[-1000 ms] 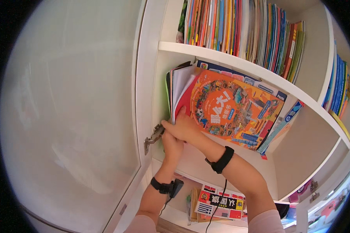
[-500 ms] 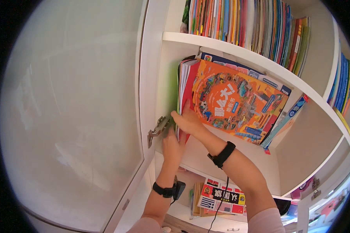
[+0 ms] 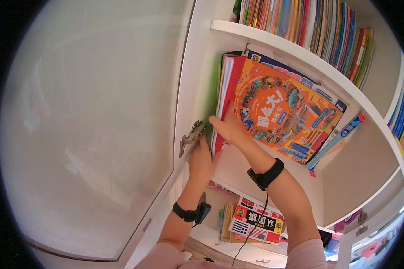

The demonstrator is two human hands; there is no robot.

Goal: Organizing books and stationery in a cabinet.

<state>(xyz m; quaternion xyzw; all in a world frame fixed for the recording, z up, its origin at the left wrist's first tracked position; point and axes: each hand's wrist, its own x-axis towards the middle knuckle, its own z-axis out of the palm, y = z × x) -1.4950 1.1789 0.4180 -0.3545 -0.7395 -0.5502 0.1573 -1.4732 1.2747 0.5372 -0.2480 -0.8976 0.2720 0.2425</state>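
Observation:
Both my hands hold a bundle of thin upright books or folders, with white edges [image 3: 226,76], a red cover [image 3: 236,74] on its right side and green on its left. My right hand [image 3: 229,125] grips it at mid-height, thumb at the near edge and fingers along the red side. Lower down, my left hand [image 3: 201,157] clasps the bottom end, its fingers on the green side and partly hidden. Right beside the bundle leans a large orange picture book [image 3: 283,112], tilted, in front of a dark blue puzzle box [image 3: 334,102].
A frosted cabinet door [image 3: 98,134] stands open at left, its metal hinge [image 3: 191,138] close to my left hand. Books [image 3: 300,27] fill the shelf above. A thin blue book [image 3: 341,134] leans at right. Below lies a flag-covered book [image 3: 258,219]. A cable [image 3: 251,233] hangs from my right wristband.
The view has shifted, so the shelf appears further right and higher. Both hands keep hold of the bundle, whose red cover shows more beside the orange book.

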